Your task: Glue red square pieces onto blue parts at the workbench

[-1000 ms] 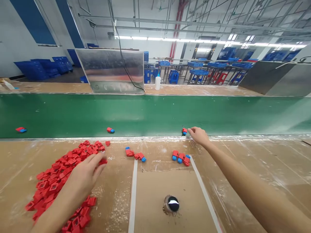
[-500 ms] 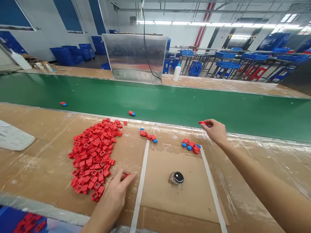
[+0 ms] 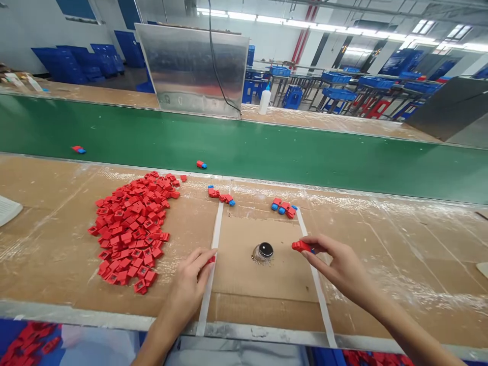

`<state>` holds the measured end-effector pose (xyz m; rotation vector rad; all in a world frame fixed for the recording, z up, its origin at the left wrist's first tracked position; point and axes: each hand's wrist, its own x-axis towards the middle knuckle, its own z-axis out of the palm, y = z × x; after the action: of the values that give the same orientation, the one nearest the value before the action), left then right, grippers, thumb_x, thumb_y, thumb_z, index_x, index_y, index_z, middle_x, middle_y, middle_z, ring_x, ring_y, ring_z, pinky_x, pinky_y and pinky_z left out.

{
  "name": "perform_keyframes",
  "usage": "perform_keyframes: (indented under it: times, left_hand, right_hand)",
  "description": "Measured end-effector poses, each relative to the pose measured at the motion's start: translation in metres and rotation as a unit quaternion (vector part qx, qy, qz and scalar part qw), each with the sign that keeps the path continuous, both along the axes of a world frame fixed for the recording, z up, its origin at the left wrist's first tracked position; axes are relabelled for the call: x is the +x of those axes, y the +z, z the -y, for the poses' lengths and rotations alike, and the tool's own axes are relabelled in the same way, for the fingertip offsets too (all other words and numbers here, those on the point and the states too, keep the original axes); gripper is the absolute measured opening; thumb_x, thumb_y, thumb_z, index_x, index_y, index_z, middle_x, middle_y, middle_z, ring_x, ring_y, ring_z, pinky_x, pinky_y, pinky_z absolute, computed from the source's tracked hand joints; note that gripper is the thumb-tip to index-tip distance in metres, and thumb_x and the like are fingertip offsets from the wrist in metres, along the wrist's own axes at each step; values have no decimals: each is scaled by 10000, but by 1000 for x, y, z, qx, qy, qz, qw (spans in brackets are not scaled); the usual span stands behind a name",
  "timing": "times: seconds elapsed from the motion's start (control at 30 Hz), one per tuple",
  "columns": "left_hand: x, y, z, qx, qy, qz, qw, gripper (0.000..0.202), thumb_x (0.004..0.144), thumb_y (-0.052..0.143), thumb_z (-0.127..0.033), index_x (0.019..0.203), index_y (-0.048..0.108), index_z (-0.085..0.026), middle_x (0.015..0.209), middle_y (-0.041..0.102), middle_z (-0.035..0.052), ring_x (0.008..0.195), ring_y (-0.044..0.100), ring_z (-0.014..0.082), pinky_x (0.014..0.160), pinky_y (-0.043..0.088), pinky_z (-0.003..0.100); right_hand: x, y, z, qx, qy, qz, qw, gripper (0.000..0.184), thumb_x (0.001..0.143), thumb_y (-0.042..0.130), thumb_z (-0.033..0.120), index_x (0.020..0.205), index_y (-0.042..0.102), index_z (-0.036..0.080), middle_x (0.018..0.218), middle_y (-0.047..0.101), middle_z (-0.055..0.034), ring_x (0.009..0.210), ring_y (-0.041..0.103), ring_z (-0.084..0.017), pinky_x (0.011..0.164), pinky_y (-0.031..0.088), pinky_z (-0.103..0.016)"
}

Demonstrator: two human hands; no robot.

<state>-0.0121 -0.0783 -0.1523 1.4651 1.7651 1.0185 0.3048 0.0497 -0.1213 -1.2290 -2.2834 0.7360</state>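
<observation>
My left hand [image 3: 194, 272] pinches a small red plastic piece [image 3: 211, 259], mostly covered by the fingertips, over the left strip of white tape. On the other side, my right hand [image 3: 331, 256] holds a red-and-blue plastic piece [image 3: 301, 246] between thumb and fingers, above the right tape strip. Between the hands a round black-topped knob [image 3: 266, 249] stands on a cardboard sheet [image 3: 244, 284]. A large heap of red square pieces [image 3: 129, 229] lies left of my left hand. Beyond the knob are two small groups of red-and-blue pieces, one left [image 3: 221, 195] and one right [image 3: 284, 208].
A green conveyor belt [image 3: 324, 157] crosses behind the table, carrying two red-and-blue pieces, one in the middle [image 3: 201, 164] and one farther left [image 3: 78, 149]. Behind it stand a metal panel [image 3: 198, 71] and a white bottle [image 3: 264, 100]. Bins of red parts [image 3: 30, 345] sit below the front edge.
My right hand has come back from near the belt toward the knob, bringing its red-and-blue piece. My left hand has shifted right, away from the heap, with its red piece. The view has also shifted.
</observation>
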Motion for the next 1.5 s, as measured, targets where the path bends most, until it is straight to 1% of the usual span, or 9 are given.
perform_keyframes:
  times: [0.07,0.17,0.23,0.33,0.43,0.67,0.83,1.1,1.5]
  left_hand:
    - [12,-2,1,-23,20,143,989,338,906,536,-343,1199,633,-205,1049,666,76,852,676,193,765,572,339]
    - [31,-7,-2,-63,69,317,944,399,812,682,-360,1151,656,-152,913,705,62,751,688,172,731,586,309]
    - [42,-11,-4,-71,89,378,919,441,753,751,-343,1136,674,-140,901,724,62,752,692,167,769,582,304]
    - [52,-16,-3,-76,90,425,897,499,728,780,-337,1180,671,-156,995,729,75,787,698,165,823,577,313]
    - [56,-19,0,-73,78,444,889,498,741,775,-333,1200,664,-175,1019,712,64,804,693,154,843,567,306]
    - [54,-21,6,-69,69,446,890,472,721,797,-299,1148,665,-147,784,690,10,714,631,115,723,521,237]
    - [52,-20,10,-70,60,452,887,413,715,801,-298,1087,685,-162,887,705,30,778,614,117,741,508,230]
    - [50,-24,11,-73,30,450,890,380,762,767,-310,1104,664,-178,843,659,5,771,582,103,733,481,216]
    - [51,-18,12,-64,11,445,893,345,799,731,-355,1088,652,-184,841,639,4,782,605,116,730,503,232]
  right_hand:
    - [-3,5,9,13,9,10,1000,237,946,515,403,1008,650,218,978,707,-66,858,659,-201,762,551,-352]
    - [-7,10,17,34,15,28,999,208,953,505,385,1022,625,230,984,698,-57,870,654,-199,757,543,-349]
    - [-11,13,20,52,11,38,998,198,957,497,375,1025,613,230,993,692,-59,870,653,-199,752,541,-349]
    - [-21,17,19,88,20,48,995,206,964,476,366,1008,618,225,968,685,-67,835,656,-198,710,537,-333]
    - [-33,20,15,119,41,55,991,207,967,474,356,1005,626,220,946,681,-70,812,659,-195,681,531,-319]
    - [-50,18,7,148,94,97,980,224,987,458,326,1062,631,206,1019,673,-77,852,663,-197,719,537,-330]
    - [-52,15,4,144,105,117,977,241,989,451,330,1071,636,199,1026,668,-83,840,660,-204,724,538,-343]
    - [-49,15,6,136,111,111,978,197,983,475,302,1070,620,202,1021,660,-72,842,654,-185,686,527,-309]
    - [-49,14,9,145,97,103,979,166,964,514,278,1060,623,199,1007,651,-54,831,641,-168,596,510,-258]
